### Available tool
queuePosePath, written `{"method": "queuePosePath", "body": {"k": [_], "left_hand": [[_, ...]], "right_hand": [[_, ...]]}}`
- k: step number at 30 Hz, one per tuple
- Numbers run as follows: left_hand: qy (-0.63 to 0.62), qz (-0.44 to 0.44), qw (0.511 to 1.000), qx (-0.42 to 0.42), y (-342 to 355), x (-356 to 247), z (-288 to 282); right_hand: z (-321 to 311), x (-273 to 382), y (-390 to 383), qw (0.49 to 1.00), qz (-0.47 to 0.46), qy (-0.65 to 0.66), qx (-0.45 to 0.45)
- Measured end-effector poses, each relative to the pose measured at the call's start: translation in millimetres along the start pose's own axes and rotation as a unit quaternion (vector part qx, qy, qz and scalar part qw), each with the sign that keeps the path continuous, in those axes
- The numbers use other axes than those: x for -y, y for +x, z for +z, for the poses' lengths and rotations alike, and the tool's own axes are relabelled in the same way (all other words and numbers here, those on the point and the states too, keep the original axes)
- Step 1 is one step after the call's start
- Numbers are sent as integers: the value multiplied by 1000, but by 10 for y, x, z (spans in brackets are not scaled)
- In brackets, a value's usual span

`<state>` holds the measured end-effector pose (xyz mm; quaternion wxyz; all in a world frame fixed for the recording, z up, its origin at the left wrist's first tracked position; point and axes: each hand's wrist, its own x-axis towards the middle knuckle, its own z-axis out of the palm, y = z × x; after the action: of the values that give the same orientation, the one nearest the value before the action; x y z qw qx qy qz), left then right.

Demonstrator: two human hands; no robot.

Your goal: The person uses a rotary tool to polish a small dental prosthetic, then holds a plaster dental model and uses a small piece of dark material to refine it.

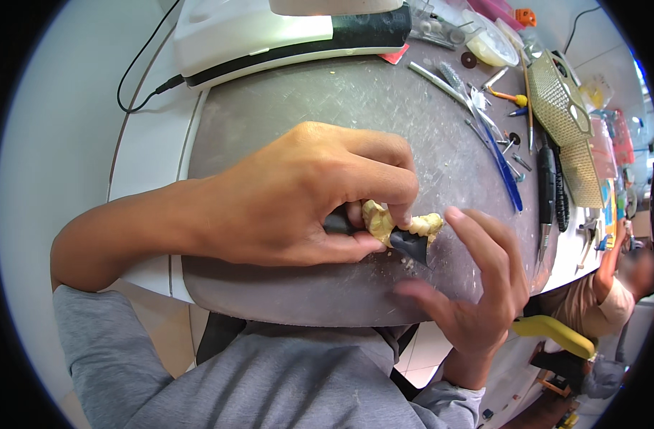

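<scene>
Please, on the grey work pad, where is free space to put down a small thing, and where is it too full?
Free: the grey pad between the white machine and the left hand, and its near edge below the hands. Crowded: the right side, where hand tools and the mesh trays lie close beyond the right hand.

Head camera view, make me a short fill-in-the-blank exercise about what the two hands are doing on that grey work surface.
1. The left hand pinches a pale yellow ____ cast.
2. A small piece of ____ abrasive paper lies against the cast.
3. The right hand has its fingers ____, gripping nothing.
4. A long ____ tool lies on the grey work surface.

Missing words: dental; black; spread open; blue
</scene>
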<state>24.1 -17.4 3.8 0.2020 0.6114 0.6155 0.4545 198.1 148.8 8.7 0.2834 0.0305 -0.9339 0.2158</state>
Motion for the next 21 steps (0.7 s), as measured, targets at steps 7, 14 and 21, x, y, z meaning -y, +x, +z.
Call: {"method": "queuePosePath", "body": {"k": [7,14,21], "left_hand": [[-27,2,1000,1,10,23,7],[-19,-2,1000,-6,-4,10,14],[-43,-52,998,4,23,-32,-18]], "right_hand": [[81,-87,74,998,-36,-14,40],[109,4,80,1000,-16,-15,-1],[96,18,38,996,-65,-62,-21]]}}
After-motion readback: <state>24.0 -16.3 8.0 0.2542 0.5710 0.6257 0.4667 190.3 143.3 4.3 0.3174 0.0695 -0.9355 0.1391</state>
